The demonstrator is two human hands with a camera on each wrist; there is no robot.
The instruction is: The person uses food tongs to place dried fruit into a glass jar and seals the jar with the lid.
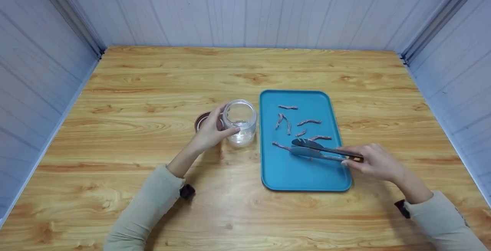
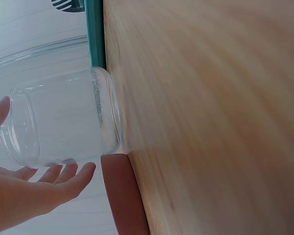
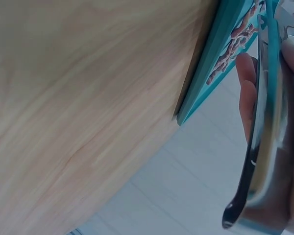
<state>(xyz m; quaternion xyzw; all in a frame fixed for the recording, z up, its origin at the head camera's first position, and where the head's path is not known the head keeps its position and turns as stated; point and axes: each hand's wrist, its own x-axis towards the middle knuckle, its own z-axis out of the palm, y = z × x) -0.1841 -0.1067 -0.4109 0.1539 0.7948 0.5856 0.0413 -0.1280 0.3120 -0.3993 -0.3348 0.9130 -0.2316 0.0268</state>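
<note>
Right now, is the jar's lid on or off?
Off: the jar stands with its top open, and the brown lid lies beside it.

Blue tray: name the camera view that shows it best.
The head view: from above, nearly the whole blue tray shows, rim included. The left wrist view has only a sliver of edge beyond the clear jar; the right wrist view, only a cropped corner portion.

Tray (image 1: 307, 176) on table (image 1: 172, 78), right of centre. Jar (image 1: 242, 138) upright, just left of tray. Lid (image 2: 122, 196) on table left of jar, left hand (image 1: 211, 132) partly over it and around jar. Strips (image 1: 309, 121) scattered on tray, mostly middle and far half. Tongs (image 1: 308, 152) over tray, tips leftward among strips, handle end reaching past right rim into right hand (image 1: 378, 163); contact with tray hard to judge. Walls (image 1: 245, 11) behind table and along both sides.
</note>
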